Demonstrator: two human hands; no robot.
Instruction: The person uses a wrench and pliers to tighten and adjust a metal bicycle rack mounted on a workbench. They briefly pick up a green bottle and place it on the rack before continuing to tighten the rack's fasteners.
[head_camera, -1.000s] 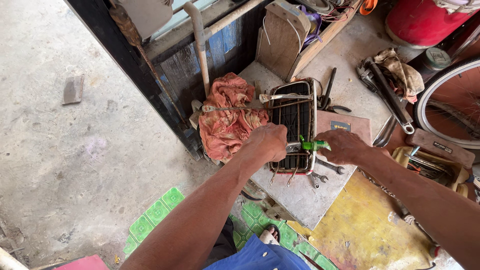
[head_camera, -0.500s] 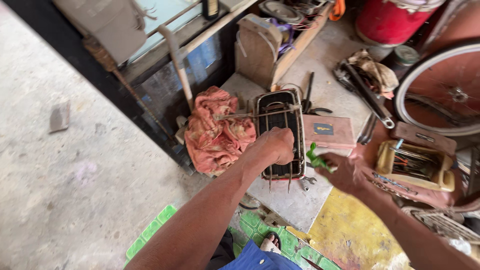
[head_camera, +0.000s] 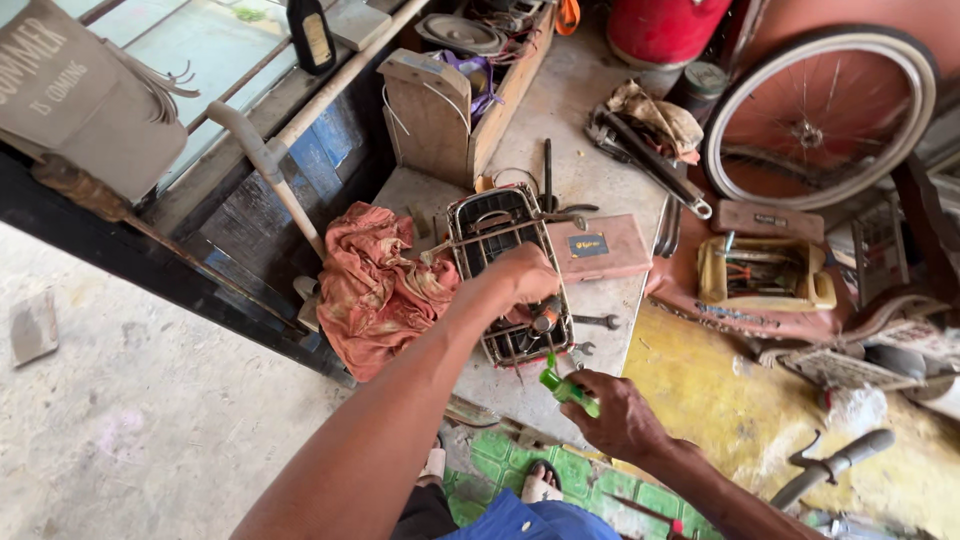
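1. Left hand (head_camera: 520, 275) is clamped down over the wire rack (head_camera: 505, 275), fingers curled on its upper frame, pinning it to the concrete slab (head_camera: 600, 180). Right hand (head_camera: 618, 415) is pinched shut around a green-handled tool (head_camera: 565, 388), tip aimed up toward the rack's near end.
2. Bicycle wheel (head_camera: 822, 115), largest thing about, stands well right of the rack, behind it.
3. Red-orange rag (head_camera: 375, 285) lies bunched just left of the rack, touching its edge.
4. Wooden tool box (head_camera: 445, 110) sits behind the rack; small reddish case (head_camera: 600, 245) just right of it.
5. Loose spanner (head_camera: 600, 321) lies right of the rack's near corner.
6. Risk, as I judge it: the tool tip is close to the left-hand fingers; a slip off a rusty wire could jab them.
7. Rack lies directly under the left grip, just beyond the green tool's tip; contact of tip with rack I cannot tell.
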